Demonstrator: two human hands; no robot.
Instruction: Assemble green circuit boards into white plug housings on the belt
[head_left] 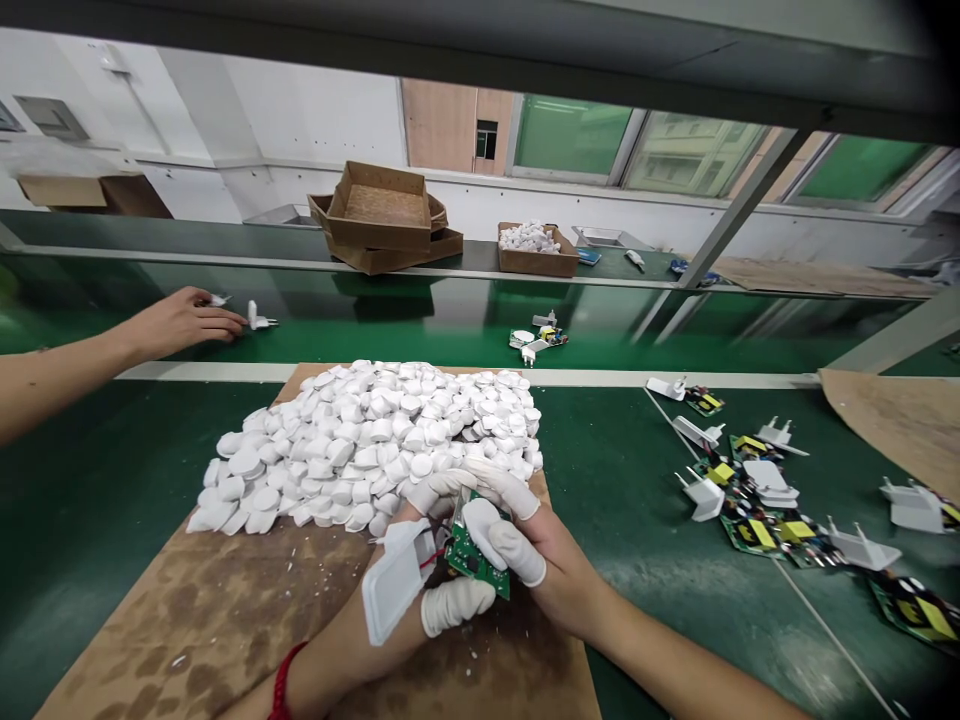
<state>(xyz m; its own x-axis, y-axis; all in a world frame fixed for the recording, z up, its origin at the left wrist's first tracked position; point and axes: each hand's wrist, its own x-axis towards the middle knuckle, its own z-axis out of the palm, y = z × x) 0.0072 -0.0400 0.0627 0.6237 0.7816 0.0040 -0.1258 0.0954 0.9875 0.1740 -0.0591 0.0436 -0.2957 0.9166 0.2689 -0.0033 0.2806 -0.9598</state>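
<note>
My left hand [420, 570] and my right hand [525, 545], both with white finger cots, meet over a brown board [225, 620]. Together they grip a green circuit board [472, 555]. A flat white plastic cover [394, 585] hangs at my left hand, joined to the circuit board by thin red wires. Just beyond my fingers lies a big heap of white plastic caps [367, 440] on the brown board.
Another person's hand [180, 320] reaches onto the green conveyor belt [420, 320] by a white plug part [259, 320]. Several plug housings with circuit boards [750, 500] lie at the right. Stacked cardboard boxes [379, 215] and a box of white parts [536, 248] stand on the far shelf.
</note>
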